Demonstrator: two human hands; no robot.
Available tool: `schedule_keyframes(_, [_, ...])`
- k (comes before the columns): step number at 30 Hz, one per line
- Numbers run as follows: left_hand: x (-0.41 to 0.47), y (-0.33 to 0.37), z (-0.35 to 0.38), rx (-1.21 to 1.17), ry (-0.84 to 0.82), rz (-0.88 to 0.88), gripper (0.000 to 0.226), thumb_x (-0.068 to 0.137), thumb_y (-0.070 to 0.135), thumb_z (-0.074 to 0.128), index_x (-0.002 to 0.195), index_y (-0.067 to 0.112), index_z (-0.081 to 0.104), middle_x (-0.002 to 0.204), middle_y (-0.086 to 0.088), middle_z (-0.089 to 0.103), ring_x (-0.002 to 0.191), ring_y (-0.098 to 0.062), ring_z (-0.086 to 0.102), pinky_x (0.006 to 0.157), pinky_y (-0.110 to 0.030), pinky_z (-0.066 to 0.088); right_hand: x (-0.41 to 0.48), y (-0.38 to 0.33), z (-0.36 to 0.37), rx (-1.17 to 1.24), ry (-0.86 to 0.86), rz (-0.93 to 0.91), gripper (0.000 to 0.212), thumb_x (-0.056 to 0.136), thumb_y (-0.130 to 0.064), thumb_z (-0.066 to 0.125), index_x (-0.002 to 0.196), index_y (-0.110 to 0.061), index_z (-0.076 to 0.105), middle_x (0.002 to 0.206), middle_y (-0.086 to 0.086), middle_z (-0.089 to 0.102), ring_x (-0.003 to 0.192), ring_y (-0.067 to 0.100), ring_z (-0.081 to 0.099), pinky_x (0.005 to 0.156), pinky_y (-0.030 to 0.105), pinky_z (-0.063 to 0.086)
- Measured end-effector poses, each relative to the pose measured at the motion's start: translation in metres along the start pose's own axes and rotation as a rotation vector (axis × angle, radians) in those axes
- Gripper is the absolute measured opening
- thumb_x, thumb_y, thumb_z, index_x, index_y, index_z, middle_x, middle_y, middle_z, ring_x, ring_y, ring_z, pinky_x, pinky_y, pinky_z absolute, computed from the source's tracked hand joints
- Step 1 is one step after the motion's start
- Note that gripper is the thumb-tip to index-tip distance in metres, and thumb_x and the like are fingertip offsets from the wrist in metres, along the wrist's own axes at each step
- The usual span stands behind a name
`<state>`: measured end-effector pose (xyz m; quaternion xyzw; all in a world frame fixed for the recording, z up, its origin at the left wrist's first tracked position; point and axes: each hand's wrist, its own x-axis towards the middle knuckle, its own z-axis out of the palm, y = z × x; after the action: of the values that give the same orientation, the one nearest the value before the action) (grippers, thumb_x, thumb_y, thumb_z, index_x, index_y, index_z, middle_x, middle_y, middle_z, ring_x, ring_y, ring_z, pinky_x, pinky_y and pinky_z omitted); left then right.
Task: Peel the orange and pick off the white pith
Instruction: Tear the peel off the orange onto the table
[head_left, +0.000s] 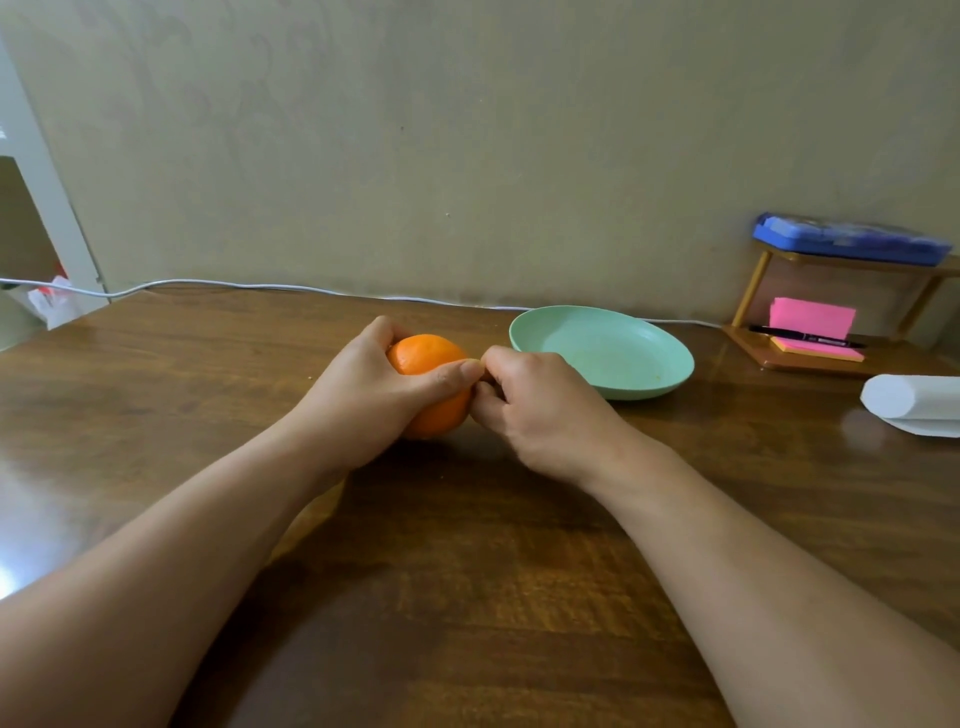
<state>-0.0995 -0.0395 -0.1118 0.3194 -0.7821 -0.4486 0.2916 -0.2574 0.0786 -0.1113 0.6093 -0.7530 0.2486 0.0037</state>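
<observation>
Orange (423, 358), apparently still fully in its skin, held just left of the green plate (675, 375), resting on or barely above the wooden table (467, 571); cannot tell which. Left hand (363, 397) wrapped round the fruit from the side away from the plate, thumb (453, 375) laid across the near face, fingers curled over the far side. Right hand (540, 410), between orange and plate, curled tight with fingertips pressed to the fruit's plate-facing side; cannot tell whether pinching a raised flap or only digging in. Likely step: opening the first tear in the skin. To do it well: steady the fruit firmly with the left hand, without squeezing out juice; push a nail in only as deep as the white layer; then lift and draw off a broad strip toward the plate rather than picking small scraps. Nothing lying in the plate.
</observation>
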Motion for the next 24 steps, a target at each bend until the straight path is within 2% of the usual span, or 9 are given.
schedule_keyframes(4, [0.0, 0.002, -0.001, 0.059, -0.006, 0.001, 0.091, 0.054, 0.08, 0.075, 0.129, 0.033, 0.055, 0.118, 0.008, 0.061, 0.105, -0.016, 0.064, 0.09, -0.043, 0.062, 0.0, -0.001, -0.003, -0.013, -0.06, 0.034, 0.023, 0.108, -0.038, 0.053, 0.094, -0.022, 0.061, 0.086, -0.001, 0.064, 0.076, 0.018, 0.061, 0.064, 0.042, 0.052])
schedule_keyframes(8, [0.0, 0.0, 0.005, 0.117, 0.044, 0.055, 0.074, 0.071, 0.072, 0.081, 0.128, 0.033, 0.056, 0.114, 0.012, 0.061, 0.101, -0.01, 0.063, 0.086, -0.037, 0.058, 0.001, -0.002, -0.002, -0.01, -0.102, 0.079, 0.025, 0.11, -0.038, 0.048, 0.094, -0.023, 0.061, 0.089, 0.0, 0.065, 0.078, 0.02, 0.063, 0.064, 0.041, 0.05])
schedule_keyframes(12, [0.0, -0.002, 0.009, 0.169, 0.102, 0.099, 0.065, 0.074, 0.07, 0.084, 0.122, 0.033, 0.06, 0.109, 0.013, 0.063, 0.097, -0.006, 0.063, 0.08, -0.033, 0.055, 0.002, -0.001, 0.006, -0.017, -0.076, 0.069, 0.026, 0.108, -0.038, 0.049, 0.097, -0.02, 0.064, 0.089, 0.003, 0.068, 0.079, 0.024, 0.064, 0.072, 0.049, 0.056])
schedule_keyframes(18, [0.001, -0.002, 0.005, 0.093, 0.099, 0.063, 0.06, 0.076, 0.066, 0.085, 0.119, 0.033, 0.062, 0.108, 0.009, 0.066, 0.099, -0.014, 0.067, 0.088, -0.049, 0.063, 0.004, 0.006, 0.013, 0.036, 0.047, 0.011, 0.032, 0.105, -0.045, 0.054, 0.083, -0.023, 0.064, 0.073, -0.004, 0.065, 0.068, 0.02, 0.061, 0.06, 0.042, 0.05])
schedule_keyframes(24, [0.002, -0.002, -0.007, -0.015, -0.001, 0.061, 0.063, 0.075, 0.064, 0.084, 0.126, 0.032, 0.065, 0.115, 0.004, 0.068, 0.103, -0.016, 0.069, 0.082, -0.04, 0.064, 0.002, 0.006, 0.014, 0.168, 0.097, -0.018, 0.04, 0.104, -0.044, 0.056, 0.076, -0.016, 0.061, 0.064, -0.001, 0.059, 0.063, 0.019, 0.056, 0.057, 0.039, 0.042])
